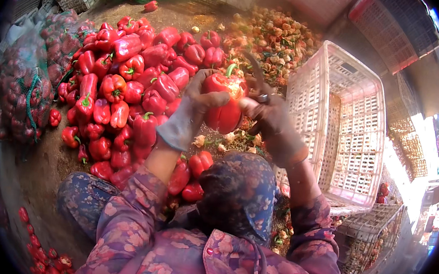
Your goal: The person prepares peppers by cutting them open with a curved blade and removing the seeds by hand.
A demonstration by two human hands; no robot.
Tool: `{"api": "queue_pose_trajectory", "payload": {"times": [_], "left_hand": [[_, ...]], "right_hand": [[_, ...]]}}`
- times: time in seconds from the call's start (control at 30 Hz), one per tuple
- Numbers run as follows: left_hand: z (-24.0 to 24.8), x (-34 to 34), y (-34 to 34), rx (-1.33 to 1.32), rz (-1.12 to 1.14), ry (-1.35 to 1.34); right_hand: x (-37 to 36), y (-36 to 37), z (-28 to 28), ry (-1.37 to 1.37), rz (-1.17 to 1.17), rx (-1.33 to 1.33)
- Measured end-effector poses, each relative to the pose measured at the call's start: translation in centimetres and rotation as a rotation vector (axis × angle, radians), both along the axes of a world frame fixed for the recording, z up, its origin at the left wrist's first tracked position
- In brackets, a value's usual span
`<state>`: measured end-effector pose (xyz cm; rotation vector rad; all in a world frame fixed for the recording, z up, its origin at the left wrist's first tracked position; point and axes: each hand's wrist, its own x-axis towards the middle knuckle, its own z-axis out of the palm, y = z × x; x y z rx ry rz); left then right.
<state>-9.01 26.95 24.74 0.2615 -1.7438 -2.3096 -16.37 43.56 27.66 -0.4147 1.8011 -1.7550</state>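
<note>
My left hand (189, 110), in a greyish glove, is wrapped around a red bell pepper (220, 117) held up in front of me. Its top is cut open around the green stem (231, 70), showing pale flesh. Closed around a knife with a dark curved blade (256, 69), my right hand (277, 125) has its thumb against the pepper's cut part. The blade points up and away, just right of the stem; its handle is mostly hidden in the fingers. Left of my hands lies a large heap of whole red bell peppers (129, 91).
Pale cut-out pepper cores (279, 34) are piled at the far right. A white plastic crate (357, 134) lies tilted on my right, with another crate (368, 236) behind it. Net sacks of red peppers (23, 86) stand at the left. More red peppers (49, 260) lie at lower left.
</note>
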Motion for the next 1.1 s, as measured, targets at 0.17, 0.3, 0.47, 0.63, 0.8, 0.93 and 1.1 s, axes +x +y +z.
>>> {"api": "queue_pose_trajectory", "payload": {"times": [0.17,0.3,0.47,0.63,0.8,0.93,1.1], "left_hand": [[-0.9,-0.8,1.8,0.086,0.132,-0.028],[-0.6,0.0,1.2,0.139,0.012,-0.057],[-0.9,-0.6,2.4,0.405,0.152,-0.031],[-2.5,-2.0,2.0,0.734,-0.03,-0.096],[-4.0,-2.9,1.3,0.853,-0.174,0.043],[-3.4,-3.3,0.8,0.93,-0.031,-0.138],[-2.7,-3.1,1.6,0.864,-0.082,-0.185]], "right_hand": [[-0.6,-2.4,-4.5,0.331,0.019,-0.193],[-0.4,-1.5,-1.4,0.144,0.15,-0.006],[0.8,-1.3,-1.5,0.002,0.074,-0.145],[0.8,-0.8,-5.3,0.223,-0.072,-0.176],[1.0,-0.3,-4.6,0.622,-0.062,-0.02],[1.1,-0.4,-5.6,0.602,-0.063,-0.115],[1.4,0.1,-3.1,1.061,-0.046,0.119]]}}
